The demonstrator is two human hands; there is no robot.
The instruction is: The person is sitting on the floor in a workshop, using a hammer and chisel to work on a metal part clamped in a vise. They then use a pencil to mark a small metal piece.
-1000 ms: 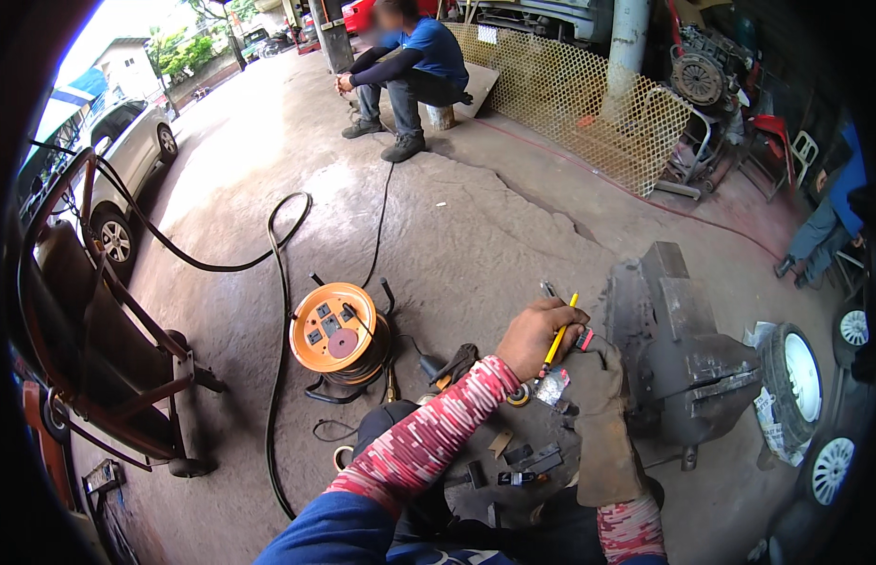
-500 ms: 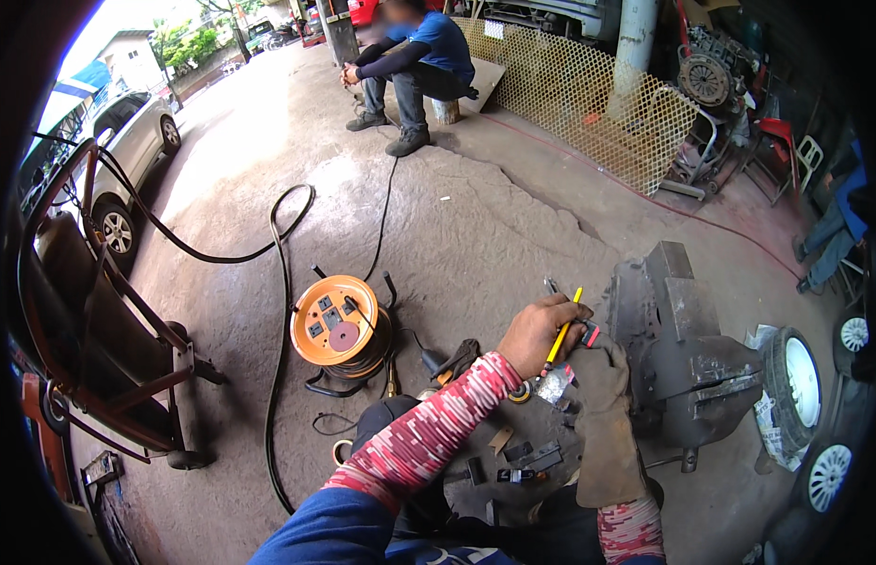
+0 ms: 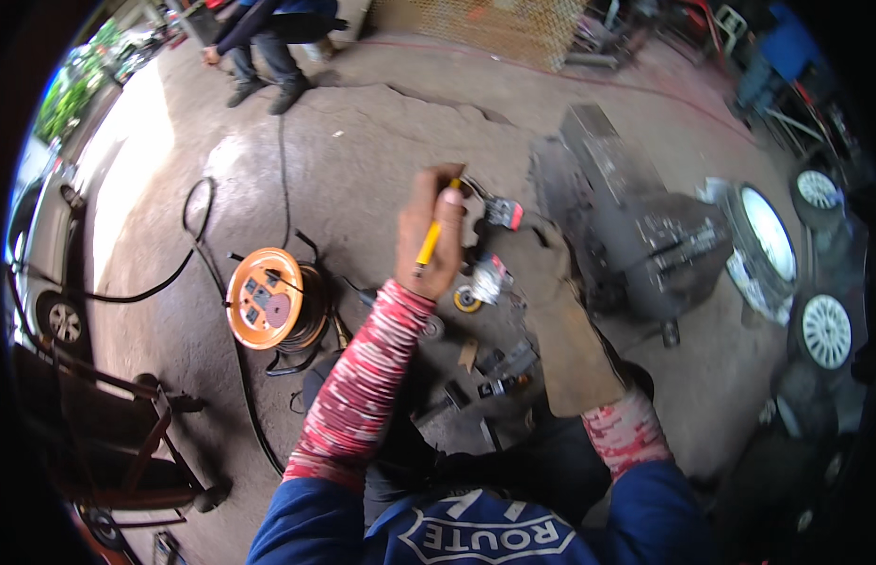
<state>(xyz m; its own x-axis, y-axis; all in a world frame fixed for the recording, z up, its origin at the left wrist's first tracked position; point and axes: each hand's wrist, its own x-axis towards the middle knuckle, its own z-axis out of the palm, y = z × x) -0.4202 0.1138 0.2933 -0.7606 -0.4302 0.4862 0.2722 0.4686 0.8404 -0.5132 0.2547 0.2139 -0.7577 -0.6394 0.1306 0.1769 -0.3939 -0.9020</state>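
Observation:
My bare left hand (image 3: 425, 226) is closed around a slim yellow pen (image 3: 429, 247), which slants across the palm. My right hand, in a brown leather work glove (image 3: 560, 325), grips a small black-and-red thing (image 3: 503, 213), its exact kind unclear from blur. A thin dark strip appears between the two hands. Just right of the glove stands a heavy dark metal bench vise (image 3: 636, 212). Below the hands, a yellow-rimmed disc (image 3: 467, 298) and a clear plastic packet (image 3: 492, 280) lie on the ground.
An orange cable reel (image 3: 268, 299) stands at left, with a black hose (image 3: 204, 254) looping past it. A dark cart (image 3: 127, 424) is at lower left. A wheel (image 3: 768, 231) stands beyond the vise at right. Another person (image 3: 268, 47) sits at the far left.
My head view has tilted down and shifted. My left hand has moved away from the glove, leaving a wider gap, with the pen still held. The black-and-red thing stays at the glove.

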